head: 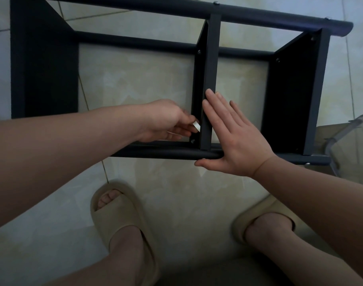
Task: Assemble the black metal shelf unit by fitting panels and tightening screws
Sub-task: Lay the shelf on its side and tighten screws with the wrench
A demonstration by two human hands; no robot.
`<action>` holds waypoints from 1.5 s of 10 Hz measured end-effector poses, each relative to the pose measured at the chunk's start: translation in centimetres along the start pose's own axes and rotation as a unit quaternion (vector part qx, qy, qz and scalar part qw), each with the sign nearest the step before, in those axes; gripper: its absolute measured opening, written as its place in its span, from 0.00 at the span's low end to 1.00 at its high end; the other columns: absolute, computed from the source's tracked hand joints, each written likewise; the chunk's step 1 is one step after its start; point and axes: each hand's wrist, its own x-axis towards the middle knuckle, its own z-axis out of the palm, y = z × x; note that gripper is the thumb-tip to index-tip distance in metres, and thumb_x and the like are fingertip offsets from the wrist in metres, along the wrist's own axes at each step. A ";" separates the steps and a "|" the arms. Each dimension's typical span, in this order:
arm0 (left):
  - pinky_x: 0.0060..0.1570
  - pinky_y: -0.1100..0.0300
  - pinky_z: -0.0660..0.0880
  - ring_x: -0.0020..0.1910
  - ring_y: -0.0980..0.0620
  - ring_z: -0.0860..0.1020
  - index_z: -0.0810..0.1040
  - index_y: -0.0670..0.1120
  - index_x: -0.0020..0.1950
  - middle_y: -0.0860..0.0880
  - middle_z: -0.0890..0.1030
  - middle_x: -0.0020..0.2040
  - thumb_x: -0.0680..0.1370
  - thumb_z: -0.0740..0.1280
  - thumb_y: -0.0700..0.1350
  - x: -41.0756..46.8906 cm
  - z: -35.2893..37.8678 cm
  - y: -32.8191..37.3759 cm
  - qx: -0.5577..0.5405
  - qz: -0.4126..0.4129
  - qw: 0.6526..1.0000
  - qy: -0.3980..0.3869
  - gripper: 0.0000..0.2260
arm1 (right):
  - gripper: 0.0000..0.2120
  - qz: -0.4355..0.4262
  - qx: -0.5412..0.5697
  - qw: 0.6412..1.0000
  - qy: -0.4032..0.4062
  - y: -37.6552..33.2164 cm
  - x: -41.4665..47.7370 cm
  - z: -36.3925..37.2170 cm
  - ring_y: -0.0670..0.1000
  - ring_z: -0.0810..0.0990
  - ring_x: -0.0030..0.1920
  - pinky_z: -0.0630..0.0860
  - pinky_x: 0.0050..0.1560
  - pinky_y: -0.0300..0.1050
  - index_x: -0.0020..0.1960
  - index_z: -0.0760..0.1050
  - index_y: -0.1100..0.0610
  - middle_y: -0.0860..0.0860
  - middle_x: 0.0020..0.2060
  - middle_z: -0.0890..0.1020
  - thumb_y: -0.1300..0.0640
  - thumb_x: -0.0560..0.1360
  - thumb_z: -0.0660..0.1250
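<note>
Left bay of shelf unit [135, 41], btw left panel [46, 62] & middle panel [212, 58]: wide, open to bare tile. Only its lower-right corner is taken, by left hand [164, 120] pinching a small white piece [196, 125] above a screw [192, 141]. Right bay, up to right panel [290, 96]: narrower, w/ right hand [236, 141] flat across its lower left. Front tube [166, 154] bars near edge. Clear plastic container [354, 137] sits just beside right end.

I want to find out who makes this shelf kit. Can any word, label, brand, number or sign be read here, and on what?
No readable text anywhere in this view.
black shelf frame: no label, brand or number shows.
small white piece pinched by the left hand: no print visible.
clear plastic container: no label visible.
slippers: no logo visible.
</note>
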 end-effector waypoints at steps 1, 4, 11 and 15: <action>0.45 0.61 0.74 0.42 0.57 0.81 0.80 0.46 0.49 0.53 0.84 0.39 0.83 0.63 0.43 0.1 -0.2 0.0 0.022 0.005 1.000 -0.004 0.07 | 0.55 0.001 0.000 1.000 -0.001 0.0 0.0 0.0 0.58 0.49 0.82 0.56 0.79 0.62 0.82 0.51 0.64 0.59 0.82 0.51 0.27 0.72 0.64; 0.46 0.61 0.74 0.44 0.56 0.80 0.79 0.46 0.46 0.55 0.84 0.38 0.82 0.63 0.40 -0.3 -1.1 -0.2 0.095 0.022 0.995 -0.020 0.08 | 0.55 -0.001 0.001 1.000 0.001 0.1 0.0 0.1 0.58 0.49 0.82 0.55 0.79 0.62 0.82 0.50 0.64 0.59 0.82 0.51 0.27 0.72 0.64; 0.52 0.54 0.75 0.43 0.55 0.79 0.84 0.48 0.46 0.53 0.85 0.41 0.78 0.70 0.38 -0.7 -2.0 -0.7 0.318 0.091 0.943 -0.045 0.06 | 0.55 -0.001 -0.001 1.000 -0.003 0.1 0.0 0.1 0.57 0.48 0.82 0.55 0.79 0.62 0.82 0.50 0.64 0.58 0.82 0.50 0.27 0.73 0.64; 0.47 0.66 0.74 0.40 0.62 0.79 0.82 0.54 0.42 0.54 0.83 0.42 0.76 0.72 0.40 -0.3 -1.8 0.4 0.291 0.162 0.942 0.047 0.09 | 0.54 -0.004 0.001 1.000 0.002 0.1 0.0 0.1 0.58 0.49 0.82 0.56 0.79 0.62 0.82 0.51 0.64 0.59 0.82 0.51 0.27 0.73 0.63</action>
